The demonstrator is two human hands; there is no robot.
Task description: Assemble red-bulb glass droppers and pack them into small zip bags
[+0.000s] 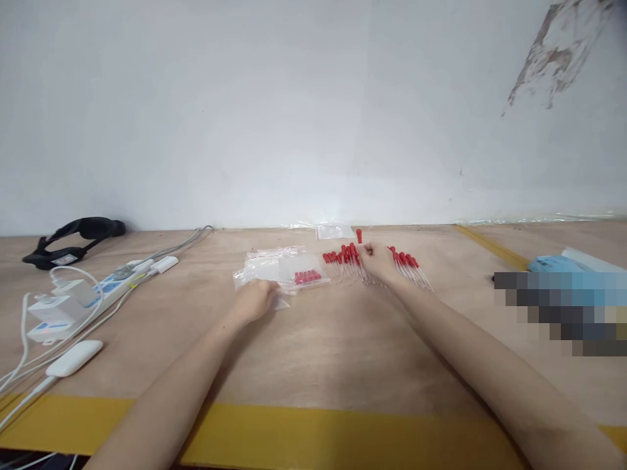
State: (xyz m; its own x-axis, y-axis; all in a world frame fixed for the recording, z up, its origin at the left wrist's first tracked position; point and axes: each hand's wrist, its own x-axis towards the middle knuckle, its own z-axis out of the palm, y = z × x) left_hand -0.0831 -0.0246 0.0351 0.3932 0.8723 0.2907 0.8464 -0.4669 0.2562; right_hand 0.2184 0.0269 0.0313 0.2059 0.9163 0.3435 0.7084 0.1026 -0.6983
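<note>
A row of small red-capped parts with thin clear stems [406, 264] lies on the wooden table [323, 339] near the wall. My right hand [377, 260] rests in the middle of that row, fingers curled on a few of the parts. My left hand [255, 300] presses on a clear plastic bag [267, 267]. Beside it lies another clear bag with several red parts inside [307, 276]. One red part [359, 235] stands apart behind the row, next to a small clear bag [334, 232].
A white power strip [105, 287] with plugged adapters and cables sits at the left, a white flat device [74, 358] in front of it. A black strap-like object [73, 238] lies by the wall. A blue item [553, 264] lies at the right. A yellow stripe [313, 427] marks the near edge.
</note>
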